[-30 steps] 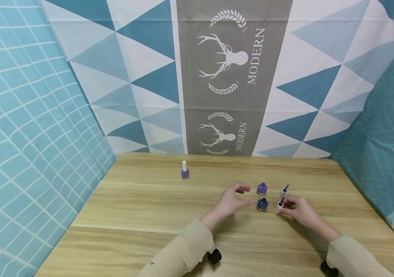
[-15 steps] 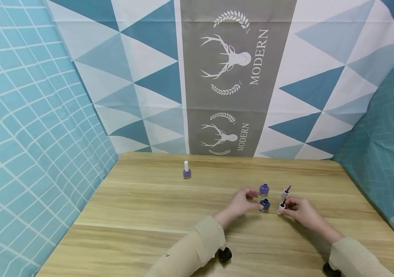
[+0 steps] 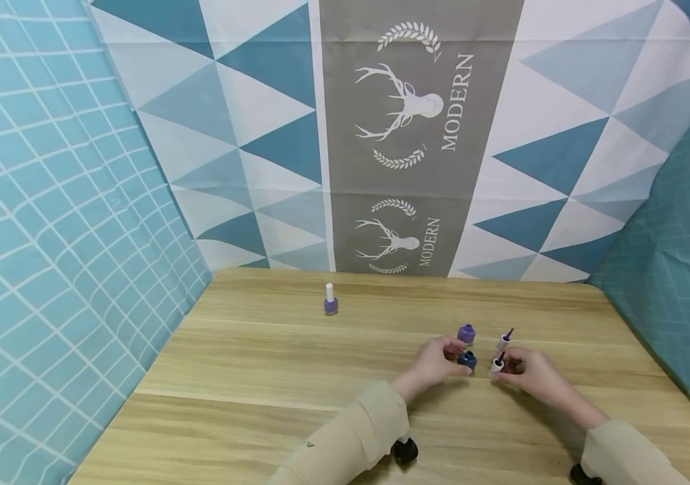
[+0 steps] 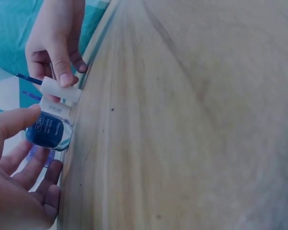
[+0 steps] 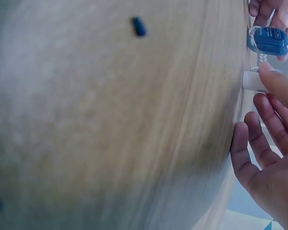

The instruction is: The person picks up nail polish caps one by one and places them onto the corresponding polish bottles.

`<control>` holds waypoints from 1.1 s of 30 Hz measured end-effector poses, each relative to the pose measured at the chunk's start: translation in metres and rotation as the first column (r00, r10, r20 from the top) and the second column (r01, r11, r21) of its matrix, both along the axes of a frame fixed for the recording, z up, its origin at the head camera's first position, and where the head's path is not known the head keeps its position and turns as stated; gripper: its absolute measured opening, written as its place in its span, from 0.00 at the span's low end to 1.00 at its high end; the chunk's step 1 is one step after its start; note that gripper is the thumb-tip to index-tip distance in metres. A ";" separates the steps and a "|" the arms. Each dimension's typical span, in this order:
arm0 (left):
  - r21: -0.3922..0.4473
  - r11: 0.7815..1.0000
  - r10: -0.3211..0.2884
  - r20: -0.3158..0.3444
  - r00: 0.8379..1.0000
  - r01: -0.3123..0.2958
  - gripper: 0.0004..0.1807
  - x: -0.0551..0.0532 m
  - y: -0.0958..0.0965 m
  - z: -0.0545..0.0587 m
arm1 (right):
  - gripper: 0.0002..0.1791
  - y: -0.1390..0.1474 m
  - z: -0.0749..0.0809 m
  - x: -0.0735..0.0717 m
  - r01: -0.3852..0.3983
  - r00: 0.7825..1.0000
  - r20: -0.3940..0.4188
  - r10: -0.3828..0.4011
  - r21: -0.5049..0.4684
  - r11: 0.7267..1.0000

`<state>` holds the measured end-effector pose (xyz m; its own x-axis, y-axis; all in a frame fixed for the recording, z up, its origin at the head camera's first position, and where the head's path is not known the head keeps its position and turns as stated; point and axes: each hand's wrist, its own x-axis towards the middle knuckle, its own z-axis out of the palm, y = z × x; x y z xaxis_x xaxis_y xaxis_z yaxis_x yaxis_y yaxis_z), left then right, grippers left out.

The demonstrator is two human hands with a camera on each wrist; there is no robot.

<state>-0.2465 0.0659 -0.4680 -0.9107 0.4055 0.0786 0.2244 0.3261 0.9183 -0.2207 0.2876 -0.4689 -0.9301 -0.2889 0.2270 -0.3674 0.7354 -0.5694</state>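
Observation:
In the head view, my left hand (image 3: 436, 362) has its thumb and fingers around an uncapped dark blue nail polish bottle (image 3: 468, 361), which stands upright on the table. The left wrist view shows the thumb against the blue glass near the top. My right hand (image 3: 533, 374) pinches a white nail polish cap (image 3: 496, 366), whose dark brush points up. Just behind it stands a second white cap (image 3: 503, 344) with a purple brush, also pointing up. An uncapped purple nail polish bottle (image 3: 467, 333) stands behind the blue one, partly covered by my left fingers in the left wrist view.
Farther back to the left, a capped purple nail polish bottle (image 3: 330, 306) stands on the wooden table (image 3: 248, 377). Patterned cloth (image 3: 278, 135) hangs behind the table, with blue-green cloth (image 3: 684, 236) on the right and blue checked cloth on the left.
My left hand has moved right from beside the dark blue bottle and now holds it between thumb and fingers. My right hand keeps its pinch on the white cap. The view has shifted slightly.

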 end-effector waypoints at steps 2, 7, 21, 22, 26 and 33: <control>-0.015 1.000 0.021 0.005 1.000 -0.021 0.22 0.000 0.001 -0.001 | 0.09 0.001 0.000 -0.001 -0.014 1.000 0.007 0.014 0.006 1.000; -0.010 0.998 0.067 -0.004 0.998 -0.067 0.18 0.001 0.006 -0.003 | 0.08 0.002 -0.001 -0.001 -0.014 1.000 0.023 0.014 0.004 1.000; -0.041 0.992 0.115 -0.078 0.990 -0.118 0.13 0.002 0.000 -0.002 | 0.09 -0.003 0.004 0.002 0.015 0.999 0.040 -0.016 0.021 1.000; -0.040 0.992 0.113 -0.071 0.991 -0.116 0.13 0.001 -0.001 -0.001 | 0.09 -0.003 0.005 0.002 0.017 0.999 0.047 -0.018 0.021 1.000; -0.053 0.993 0.102 -0.048 0.994 -0.105 0.12 0.001 -0.007 0.001 | 0.09 -0.004 0.012 0.004 0.020 0.997 0.069 -0.021 0.015 1.000; -0.077 0.992 0.093 -0.031 0.995 -0.096 0.12 0.003 -0.023 0.007 | 0.09 -0.007 0.026 0.007 0.001 0.998 0.060 -0.004 0.038 0.999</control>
